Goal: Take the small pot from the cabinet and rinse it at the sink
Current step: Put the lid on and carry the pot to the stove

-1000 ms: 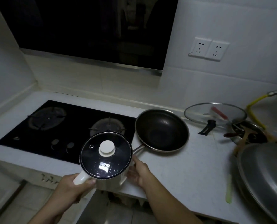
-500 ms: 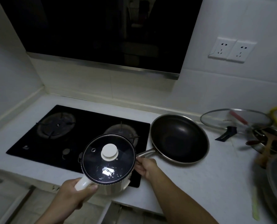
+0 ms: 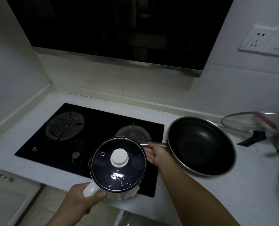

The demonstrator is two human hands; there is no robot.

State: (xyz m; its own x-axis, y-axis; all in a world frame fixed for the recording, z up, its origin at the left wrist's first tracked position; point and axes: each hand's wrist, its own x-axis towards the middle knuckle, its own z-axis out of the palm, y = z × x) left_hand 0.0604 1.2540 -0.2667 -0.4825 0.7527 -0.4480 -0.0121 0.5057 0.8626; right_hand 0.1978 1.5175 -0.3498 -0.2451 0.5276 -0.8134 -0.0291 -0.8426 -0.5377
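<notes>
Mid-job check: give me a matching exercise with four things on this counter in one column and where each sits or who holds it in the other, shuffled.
1. small pot
2. wok
3. left burner
4. glass lid

a. far right, propped at the wall
b. bare, back left of the hob
c. handle in the left hand
d. on the counter right of the hob, handle under the right hand

Pairs: 1-c, 2-d, 3-b, 4-a

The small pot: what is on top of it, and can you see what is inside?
A dark glass lid with a white knob covers the small pot. Only reflections show in the glass; the inside cannot be seen.
</notes>
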